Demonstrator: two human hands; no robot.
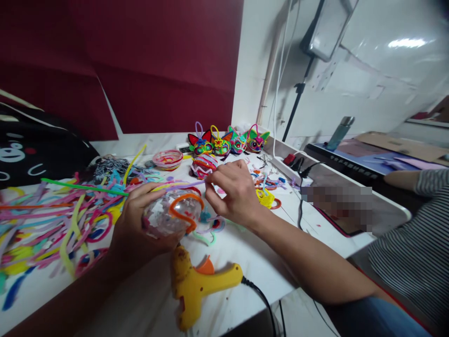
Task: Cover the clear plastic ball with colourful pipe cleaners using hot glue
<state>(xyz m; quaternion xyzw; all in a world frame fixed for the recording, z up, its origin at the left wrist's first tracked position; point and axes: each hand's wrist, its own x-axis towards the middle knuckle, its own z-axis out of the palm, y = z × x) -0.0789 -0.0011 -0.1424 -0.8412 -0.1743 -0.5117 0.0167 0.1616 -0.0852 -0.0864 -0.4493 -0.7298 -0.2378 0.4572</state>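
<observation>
Through the head camera I see the left hand (pixel 136 224) curved widely around a clear rounded piece (pixel 163 217), with the fingers along its far side and the thumb under its near side. This piece is held above the table (pixel 242 267), between the left palm and the right fingertips; its long axis seems to go across my view, with one end against the left palm and the other toward the right fingers. On it an orange pipe cleaner (pixel 185 196) makes a bend, whose open side is turned to the right hand (pixel 233 194). The right fingers are bunched closely, with almost no gap, and they pinch the end of a lilac strip (pixel 182 184), which stretches over the top of the piece to the left fingers. Just below the left thumb lies a yellow glue gun (pixel 201 284); its nozzle points away from me, up to this thumb, and its handle points to the right. Left of the left fingers spreads a heap of pipe cleaners (pixel 66 224), and beyond the right fingers stand four decorated masks (pixel 221 146).
</observation>
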